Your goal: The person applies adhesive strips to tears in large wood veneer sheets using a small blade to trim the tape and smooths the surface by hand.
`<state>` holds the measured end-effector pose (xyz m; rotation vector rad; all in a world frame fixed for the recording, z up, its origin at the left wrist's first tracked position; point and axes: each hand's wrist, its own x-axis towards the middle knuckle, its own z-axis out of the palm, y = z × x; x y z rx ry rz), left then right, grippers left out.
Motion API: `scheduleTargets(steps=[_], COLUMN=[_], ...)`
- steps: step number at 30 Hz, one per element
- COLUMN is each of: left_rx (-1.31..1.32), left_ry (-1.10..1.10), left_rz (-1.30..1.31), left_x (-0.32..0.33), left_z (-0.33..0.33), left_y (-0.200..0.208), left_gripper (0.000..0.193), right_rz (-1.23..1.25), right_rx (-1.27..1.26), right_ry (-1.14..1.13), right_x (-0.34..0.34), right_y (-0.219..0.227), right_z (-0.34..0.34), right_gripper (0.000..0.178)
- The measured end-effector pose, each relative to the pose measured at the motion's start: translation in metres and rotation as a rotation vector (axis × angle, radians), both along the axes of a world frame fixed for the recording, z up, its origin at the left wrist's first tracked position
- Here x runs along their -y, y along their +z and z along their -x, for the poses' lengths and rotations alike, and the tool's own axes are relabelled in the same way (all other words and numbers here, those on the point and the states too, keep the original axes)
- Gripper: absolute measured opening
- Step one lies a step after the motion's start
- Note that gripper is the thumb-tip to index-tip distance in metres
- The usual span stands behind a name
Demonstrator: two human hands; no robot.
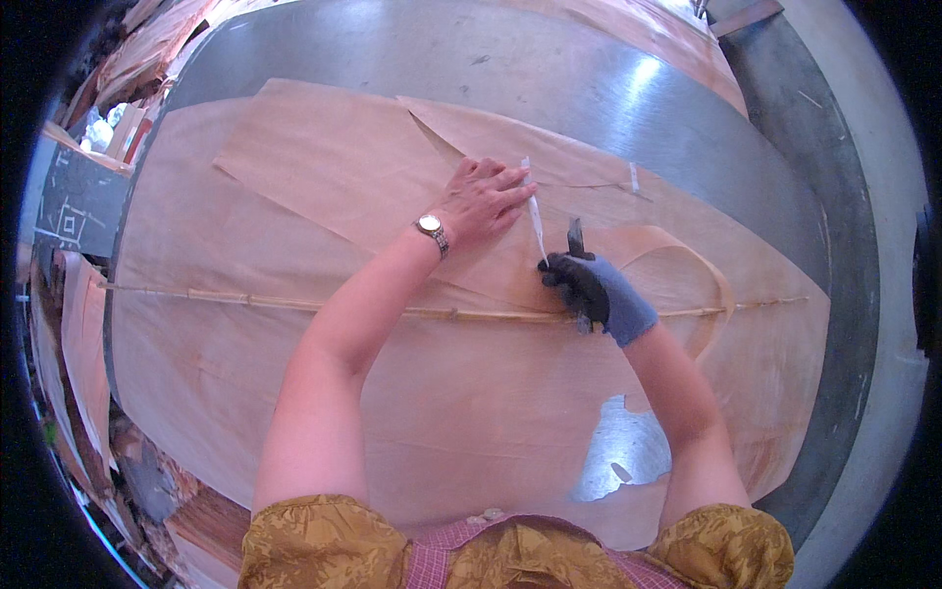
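Note:
My left hand (483, 201), bare with a watch (432, 231) at the wrist, has its fingers together on the upper part of a narrow white tape strip (536, 221). The strip runs down to the fingertips of my right hand (584, 290), which wears a blue-grey glove with black palm and fingers. That hand is closed around a dark flat tool (575, 236), whose ends stick out above and below the fist; its exact kind is hidden. Under both hands lie thin brown wood veneer sheets (314, 147), overlapping, with a slit (432, 133) beyond my left hand.
A thin bamboo stick (383, 311) lies across the veneer. A curled veneer strip (721, 275) arches right of my glove. Through a ragged hole (623, 452) the metal tabletop (324, 49) shows. Another white tape piece (633, 177) sits at far right. Veneer scraps (83, 344) lie left.

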<state>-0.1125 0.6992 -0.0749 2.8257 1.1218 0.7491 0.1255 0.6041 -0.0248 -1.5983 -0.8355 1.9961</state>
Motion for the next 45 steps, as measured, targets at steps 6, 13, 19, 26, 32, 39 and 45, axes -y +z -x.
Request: scheduleTargets(steps=[6, 13, 19, 26, 32, 39, 45], left_rx=[0.006, 0.005, -0.024, 0.082, 0.008, -0.230, -0.042], left_ry=[0.014, 0.009, 0.005, 0.026, 0.614, 0.782, 0.722], left_rz=[-0.005, -0.044, -0.043, 0.216, 0.018, -0.043, -0.108], left_x=[-0.001, -0.001, -0.003, -0.013, -0.012, -0.002, -0.015], left_z=[-0.002, 0.001, 0.000, 0.009, 0.097, 0.139, 0.141], left_y=[-0.002, -0.004, -0.004, -0.004, -0.016, 0.003, 0.005], left_gripper=[0.037, 0.041, 0.042, 0.044, 0.050, 0.061, 0.043], right_rz=[-0.672, -0.826, -0.786, -0.785, -0.529, -0.629, -0.257], right_rx=[0.758, 1.096, 1.104, 0.803, 0.512, 0.119, -0.019], right_ry=[0.055, 0.267, 0.380, 0.487, 0.375, 0.101, 0.104], right_x=[0.005, -0.007, -0.039, -0.063, -0.089, -0.157, -0.170], right_y=[-0.012, -0.023, -0.021, 0.032, 0.075, 0.036, -0.026], right_z=[-0.004, 0.033, -0.003, -0.026, 0.016, 0.120, 0.166], right_gripper=[0.036, 0.031, 0.026, 0.018, 0.017, 0.022, 0.025])
